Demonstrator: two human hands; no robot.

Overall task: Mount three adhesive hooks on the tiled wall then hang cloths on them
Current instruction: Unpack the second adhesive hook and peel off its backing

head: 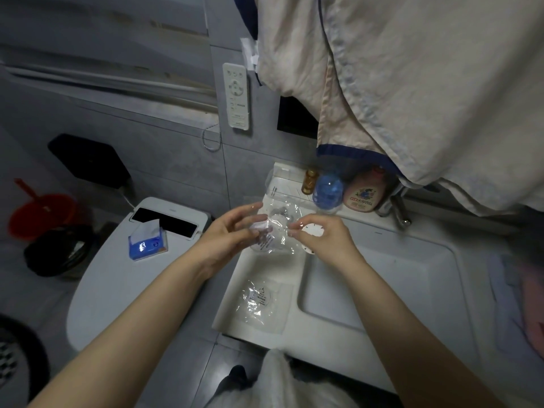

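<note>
Bathroom, grey tiled wall [164, 148]. White sink [382, 290] beside a closed toilet [123, 278]; tissue pack [147, 242] on the toilet lid. Remote panel [236, 97] mounted on the wall, its writing too small to read. Cream cloth [412, 83] hangs over the sink.

Left hand [232, 234] and right hand [321, 234] each pinch a clear hook packet [275, 228] between them, above the sink rim. Second packet [260, 301], with a warning triangle on a round label, lies on the rim. Pink bottle [365, 191] bears unreadable characters.
</note>
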